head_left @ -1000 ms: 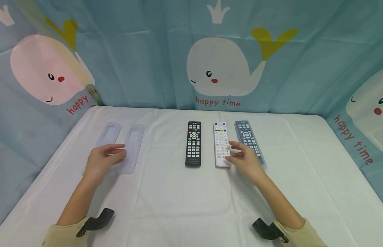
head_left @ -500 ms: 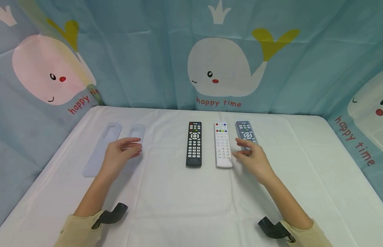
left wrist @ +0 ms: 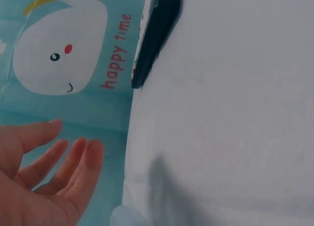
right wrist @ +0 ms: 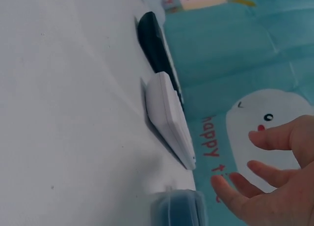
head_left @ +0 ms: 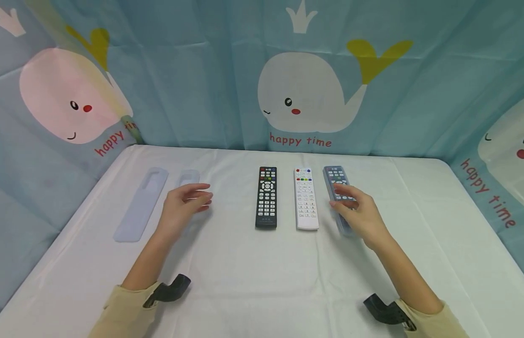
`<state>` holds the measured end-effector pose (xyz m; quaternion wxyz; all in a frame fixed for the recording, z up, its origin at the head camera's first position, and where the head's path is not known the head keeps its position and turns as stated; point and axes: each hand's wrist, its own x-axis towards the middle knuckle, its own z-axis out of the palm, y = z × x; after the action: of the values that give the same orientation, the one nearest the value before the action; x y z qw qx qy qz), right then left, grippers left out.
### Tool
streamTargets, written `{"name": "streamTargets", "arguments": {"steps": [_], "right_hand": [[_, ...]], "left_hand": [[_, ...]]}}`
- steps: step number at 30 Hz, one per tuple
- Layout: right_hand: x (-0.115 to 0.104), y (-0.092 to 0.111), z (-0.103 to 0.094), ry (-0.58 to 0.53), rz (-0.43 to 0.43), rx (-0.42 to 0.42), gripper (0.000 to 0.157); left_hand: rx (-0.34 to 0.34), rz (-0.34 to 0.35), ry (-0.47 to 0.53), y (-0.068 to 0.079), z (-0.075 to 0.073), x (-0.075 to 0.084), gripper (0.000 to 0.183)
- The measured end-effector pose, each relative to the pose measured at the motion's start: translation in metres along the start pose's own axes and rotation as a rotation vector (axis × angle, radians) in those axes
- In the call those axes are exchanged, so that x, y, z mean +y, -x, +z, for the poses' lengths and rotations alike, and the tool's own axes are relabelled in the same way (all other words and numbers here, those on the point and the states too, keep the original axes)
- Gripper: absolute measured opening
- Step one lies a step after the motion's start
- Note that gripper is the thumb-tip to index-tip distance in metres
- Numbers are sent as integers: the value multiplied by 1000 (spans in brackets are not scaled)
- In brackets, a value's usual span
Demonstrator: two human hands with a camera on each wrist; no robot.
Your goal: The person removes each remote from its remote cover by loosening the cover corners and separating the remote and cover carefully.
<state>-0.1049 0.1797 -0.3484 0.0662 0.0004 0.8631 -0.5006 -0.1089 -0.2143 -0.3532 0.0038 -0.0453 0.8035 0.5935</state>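
Nothing is held by left hand [head_left: 180,206] or right hand [head_left: 362,212], well apart. The cased remote [head_left: 337,175], three o'clock from the white remote [head_left: 306,199], is best gripped edgewise.

Two covers [head_left: 141,206] [head_left: 188,175] are lying left of and behind the left fingers [head_left: 199,202]; two remotes [head_left: 267,199] [head_left: 306,202] are lying left of the right fingers [head_left: 347,190], another remote [head_left: 337,176] partly beneath.

My left hand [head_left: 183,207] partly hid pale cover [head_left: 188,176]; second cover [head_left: 140,206] lay left. My right hand [head_left: 360,211] partly hid bluish-cased remote [head_left: 334,173]. White remote [head_left: 306,199], black remote [head_left: 266,199] lay between.
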Motion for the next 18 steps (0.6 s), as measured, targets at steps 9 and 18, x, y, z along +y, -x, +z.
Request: {"name": "streamTargets", "arguments": {"steps": [9, 18], "right_hand": [[2, -2, -12, 8, 8, 24, 57], [4, -4, -24, -4, 6, 42, 59]], "left_hand": [[-10, 18, 45, -5, 24, 7, 40], [9, 1, 30, -11, 54, 17, 38]]}}
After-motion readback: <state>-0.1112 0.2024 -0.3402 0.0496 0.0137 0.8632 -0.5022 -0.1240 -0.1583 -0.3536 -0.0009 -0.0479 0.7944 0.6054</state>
